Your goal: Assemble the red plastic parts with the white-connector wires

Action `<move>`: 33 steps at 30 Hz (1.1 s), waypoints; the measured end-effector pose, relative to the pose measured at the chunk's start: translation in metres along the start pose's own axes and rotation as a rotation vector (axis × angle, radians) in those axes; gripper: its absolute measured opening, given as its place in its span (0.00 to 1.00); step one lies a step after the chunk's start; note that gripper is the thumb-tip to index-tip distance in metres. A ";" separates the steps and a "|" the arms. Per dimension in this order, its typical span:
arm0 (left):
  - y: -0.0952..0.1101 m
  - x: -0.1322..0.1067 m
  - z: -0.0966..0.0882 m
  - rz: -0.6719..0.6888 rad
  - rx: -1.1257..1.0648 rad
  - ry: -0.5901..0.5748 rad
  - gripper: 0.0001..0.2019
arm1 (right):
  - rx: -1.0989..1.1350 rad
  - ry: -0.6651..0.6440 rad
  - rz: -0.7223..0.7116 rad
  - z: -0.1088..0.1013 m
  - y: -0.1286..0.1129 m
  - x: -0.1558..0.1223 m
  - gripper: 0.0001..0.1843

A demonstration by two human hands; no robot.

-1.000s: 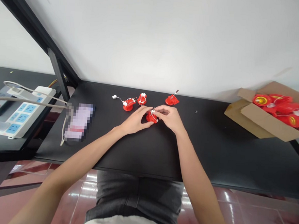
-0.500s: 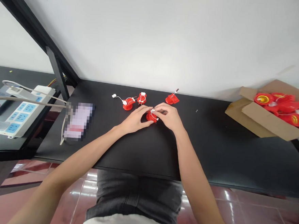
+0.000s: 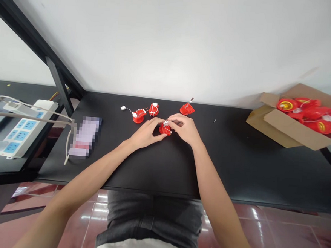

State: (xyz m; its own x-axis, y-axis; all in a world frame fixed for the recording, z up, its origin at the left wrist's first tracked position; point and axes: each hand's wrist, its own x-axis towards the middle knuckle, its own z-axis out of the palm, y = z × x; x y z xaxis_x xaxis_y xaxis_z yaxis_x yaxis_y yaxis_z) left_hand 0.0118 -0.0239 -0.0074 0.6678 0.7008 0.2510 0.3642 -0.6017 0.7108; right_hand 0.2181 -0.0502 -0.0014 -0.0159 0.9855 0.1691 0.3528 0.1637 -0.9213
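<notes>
A small red plastic part with a white wire (image 3: 165, 129) rests on the black table between my hands. My left hand (image 3: 147, 134) grips its left side, thumb in front and forefinger behind. The fingers of my right hand (image 3: 183, 128) pinch a small white piece at the top of the part; its exact shape is partly hidden. Beyond my left hand stand two similar red parts: one (image 3: 139, 116) trails a wire with a white connector (image 3: 123, 108), the other (image 3: 153, 109) carries a white piece on top. Another red part (image 3: 187, 109) with a thin upright strip lies behind my right hand.
An open cardboard box (image 3: 270, 125) at the right holds several red and gold pieces (image 3: 310, 111). On the left are a blurred-out phone (image 3: 85, 137), a power strip (image 3: 26, 129) and loose cables. A tiny metallic bit (image 3: 215, 121) lies right of my hands.
The view has shifted slightly, so everything appears a little further left. Both hands keep their hold on the red part, with only slight finger movement at the white piece.
</notes>
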 end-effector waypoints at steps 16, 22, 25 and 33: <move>-0.006 0.002 0.003 0.027 0.153 0.019 0.17 | 0.118 -0.082 0.173 0.000 0.006 -0.001 0.21; -0.004 -0.001 0.003 -0.063 -0.005 0.068 0.26 | -0.005 -0.199 0.167 -0.021 0.004 -0.005 0.14; -0.003 -0.001 0.004 -0.026 -0.065 0.047 0.33 | -0.069 -0.304 0.165 -0.025 0.002 -0.006 0.14; -0.003 -0.002 0.005 -0.061 -0.005 -0.004 0.31 | -0.165 -0.280 0.100 -0.014 0.003 -0.005 0.04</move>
State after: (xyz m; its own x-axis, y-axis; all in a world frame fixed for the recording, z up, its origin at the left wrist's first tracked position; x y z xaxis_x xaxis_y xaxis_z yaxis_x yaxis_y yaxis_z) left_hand 0.0124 -0.0254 -0.0139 0.6474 0.7341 0.2046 0.4008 -0.5563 0.7279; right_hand 0.2320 -0.0549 -0.0003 -0.2218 0.9741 -0.0435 0.5118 0.0783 -0.8556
